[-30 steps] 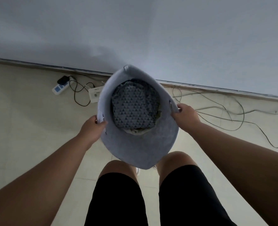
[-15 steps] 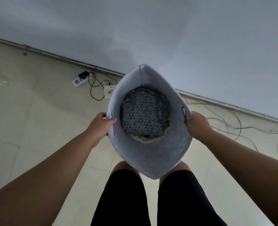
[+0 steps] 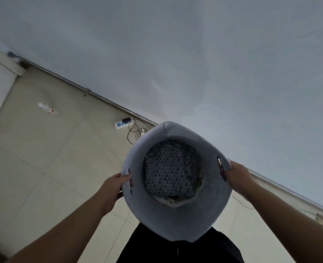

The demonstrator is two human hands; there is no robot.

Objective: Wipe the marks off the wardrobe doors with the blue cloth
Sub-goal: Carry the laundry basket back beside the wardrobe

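Observation:
I carry a grey felt basket [image 3: 162, 221] in front of my body, seen from above. My left hand [image 3: 113, 188] grips its left rim by the handle slot. My right hand [image 3: 236, 177] grips the right rim at the other slot. Inside the basket lies a dark fabric with a small triangle pattern [image 3: 171, 171], with a pale item under it at the near side. No blue cloth and no wardrobe doors are in view.
A pale wall [image 3: 194, 54] fills the upper part of the view. On the tiled floor [image 3: 43, 158] lie a power strip with a black cable [image 3: 121, 123] by the skirting and a plastic bottle [image 3: 45, 107] at the left. My black shorts [image 3: 176, 251] show below.
The view has swung to the left along the wall. The basket sits further right in the frame. Both hands keep the same hold on its rim.

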